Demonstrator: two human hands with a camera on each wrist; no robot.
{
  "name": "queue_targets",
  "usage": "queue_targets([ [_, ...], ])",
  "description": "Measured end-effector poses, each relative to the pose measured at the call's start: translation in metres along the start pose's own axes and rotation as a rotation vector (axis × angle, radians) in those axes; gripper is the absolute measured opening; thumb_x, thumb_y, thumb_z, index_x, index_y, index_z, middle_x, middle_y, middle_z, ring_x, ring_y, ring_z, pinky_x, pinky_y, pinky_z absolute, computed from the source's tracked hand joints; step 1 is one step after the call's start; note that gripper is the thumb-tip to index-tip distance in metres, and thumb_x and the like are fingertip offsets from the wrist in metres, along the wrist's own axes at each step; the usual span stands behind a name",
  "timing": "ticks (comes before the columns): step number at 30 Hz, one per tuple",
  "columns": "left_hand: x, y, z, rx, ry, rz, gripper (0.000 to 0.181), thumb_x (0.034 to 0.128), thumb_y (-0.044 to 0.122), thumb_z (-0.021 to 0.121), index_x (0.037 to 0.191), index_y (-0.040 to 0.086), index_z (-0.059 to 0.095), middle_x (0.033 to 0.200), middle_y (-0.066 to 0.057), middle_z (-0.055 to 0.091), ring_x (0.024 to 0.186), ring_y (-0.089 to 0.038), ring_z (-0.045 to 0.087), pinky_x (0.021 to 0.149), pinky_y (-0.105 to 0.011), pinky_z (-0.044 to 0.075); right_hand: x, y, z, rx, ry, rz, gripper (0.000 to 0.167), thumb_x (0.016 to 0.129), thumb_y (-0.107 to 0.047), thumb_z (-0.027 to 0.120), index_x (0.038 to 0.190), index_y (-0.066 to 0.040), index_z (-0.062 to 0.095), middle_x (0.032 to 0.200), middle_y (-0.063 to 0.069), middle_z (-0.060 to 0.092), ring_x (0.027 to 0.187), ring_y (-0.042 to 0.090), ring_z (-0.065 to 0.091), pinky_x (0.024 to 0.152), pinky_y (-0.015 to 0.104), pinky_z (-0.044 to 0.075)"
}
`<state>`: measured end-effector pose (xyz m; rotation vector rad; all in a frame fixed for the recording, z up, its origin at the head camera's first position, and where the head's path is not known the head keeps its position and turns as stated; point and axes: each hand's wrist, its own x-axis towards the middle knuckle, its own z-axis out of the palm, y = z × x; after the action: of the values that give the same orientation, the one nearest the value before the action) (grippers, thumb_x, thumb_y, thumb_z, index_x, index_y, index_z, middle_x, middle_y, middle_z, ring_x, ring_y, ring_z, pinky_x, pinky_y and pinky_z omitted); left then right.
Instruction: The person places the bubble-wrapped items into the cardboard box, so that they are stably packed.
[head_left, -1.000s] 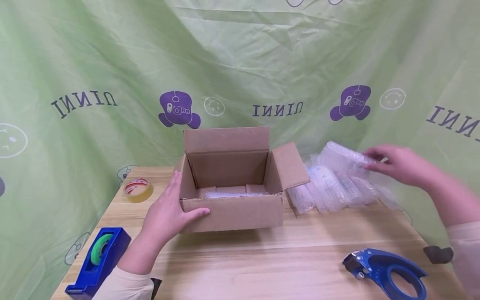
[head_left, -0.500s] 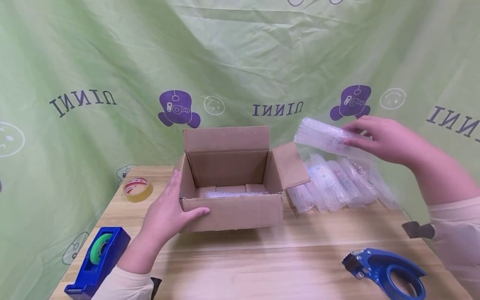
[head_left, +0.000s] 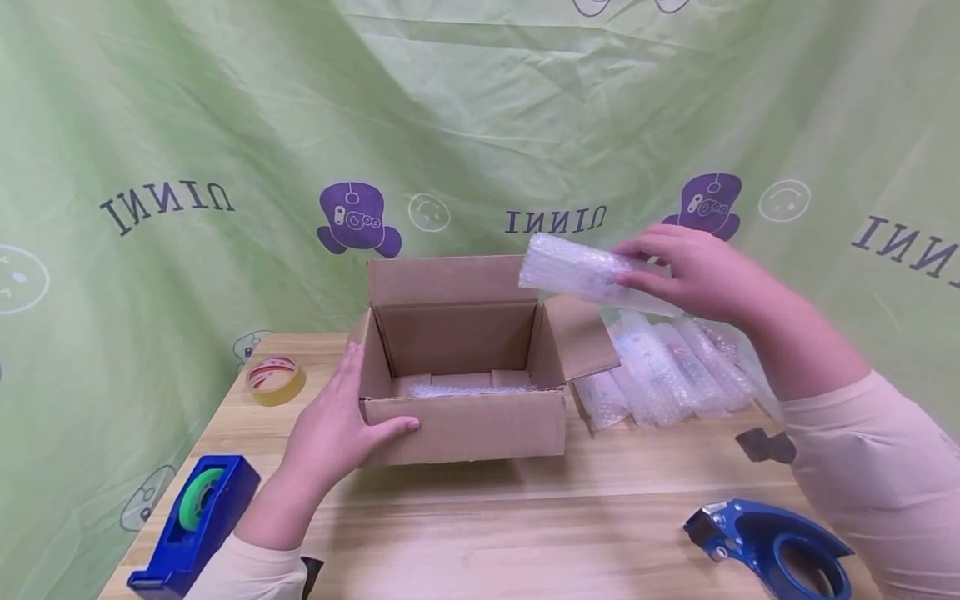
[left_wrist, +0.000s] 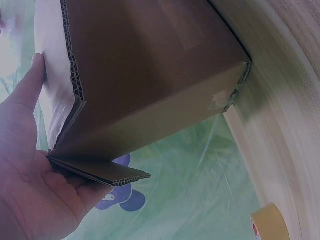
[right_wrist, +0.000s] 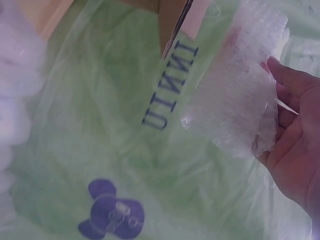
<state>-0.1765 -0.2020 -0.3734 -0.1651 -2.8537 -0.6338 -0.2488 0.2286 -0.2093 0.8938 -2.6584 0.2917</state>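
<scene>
An open cardboard box (head_left: pixel 465 429) stands in the middle of the table with its flaps folded out. Bubble wrap (head_left: pixel 472 389) lies inside, mostly hidden by the front wall. My left hand (head_left: pixel 330 425) grips the box's near left corner; in the left wrist view, the thumb lies on one flap (left_wrist: pixel 52 75) and the fingers are behind another. Above the box's right rear, my right hand (head_left: pixel 690 271) pinches a bubble-wrapped packet (head_left: pixel 573 268) by its right end. Faint reddish marks show through this packet (right_wrist: pixel 235 85) in the right wrist view; its contents cannot be made out.
Several bubble-wrapped packets (head_left: pixel 675 367) lie in a row right of the box. A roll of clear tape (head_left: pixel 275 381) is at the back left, a blue desktop tape dispenser (head_left: pixel 197 525) at the front left, and a blue hand-held tape cutter (head_left: pixel 772 542) at the front right.
My right hand has lifted the bubble-wrapped packet from the row and carried it left to above the box's right side. My left hand has stayed at the box corner.
</scene>
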Motion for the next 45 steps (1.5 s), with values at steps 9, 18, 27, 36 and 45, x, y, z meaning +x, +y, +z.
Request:
queue_targets([
  [9, -0.002, -0.002, 0.002, -0.004, 0.004, -0.002, 0.134, 0.0651, 0.085, 0.062, 0.159, 0.01, 0.003, 0.165, -0.011, 0.005, 0.146, -0.042, 0.025, 0.108, -0.061, 0.036, 0.026, -0.032, 0.018, 0.065, -0.013, -0.079, 0.035, 0.093, -0.035, 0.067, 0.123, -0.017, 0.066, 0.12, 0.002, 0.066, 0.109, 0.022, 0.06, 0.095, 0.047, 0.049],
  [18, -0.002, -0.002, 0.001, -0.001, 0.002, -0.004, 0.134, 0.0657, 0.084, 0.063, 0.159, 0.01, 0.002, 0.165, -0.01, 0.004, 0.146, -0.042, 0.025, 0.108, -0.062, 0.036, 0.046, -0.06, 0.044, 0.063, -0.027, -0.176, 0.033, 0.093, -0.037, 0.068, 0.12, -0.019, 0.067, 0.112, -0.003, 0.066, 0.101, 0.016, 0.061, 0.089, 0.04, 0.051],
  [27, 0.0, -0.001, 0.001, 0.004, -0.002, -0.013, 0.135, 0.0645, 0.086, 0.062, 0.159, 0.009, 0.003, 0.165, -0.012, 0.005, 0.145, -0.043, 0.025, 0.107, -0.062, 0.036, 0.058, -0.085, 0.07, 0.094, -0.082, -0.276, 0.034, 0.094, -0.037, 0.065, 0.121, -0.015, 0.067, 0.116, -0.001, 0.066, 0.109, 0.016, 0.061, 0.095, 0.038, 0.051],
  [36, 0.0, -0.001, 0.0, -0.001, 0.018, 0.01, 0.132, 0.0672, 0.084, 0.063, 0.159, 0.008, 0.005, 0.165, -0.014, 0.007, 0.145, -0.042, 0.026, 0.108, -0.062, 0.036, 0.06, -0.098, 0.101, 0.094, -0.14, -0.309, 0.032, 0.093, -0.034, 0.068, 0.118, -0.014, 0.068, 0.113, -0.001, 0.065, 0.108, 0.016, 0.061, 0.095, 0.035, 0.051],
  [45, 0.0, 0.0, 0.0, 0.003, 0.0, -0.011, 0.135, 0.0645, 0.086, 0.062, 0.159, 0.01, 0.003, 0.165, -0.013, 0.007, 0.146, -0.043, 0.025, 0.107, -0.062, 0.036, 0.053, -0.101, 0.127, 0.069, -0.187, -0.324, 0.029, 0.091, -0.034, 0.07, 0.114, -0.015, 0.069, 0.105, -0.003, 0.066, 0.099, 0.014, 0.064, 0.09, 0.034, 0.053],
])
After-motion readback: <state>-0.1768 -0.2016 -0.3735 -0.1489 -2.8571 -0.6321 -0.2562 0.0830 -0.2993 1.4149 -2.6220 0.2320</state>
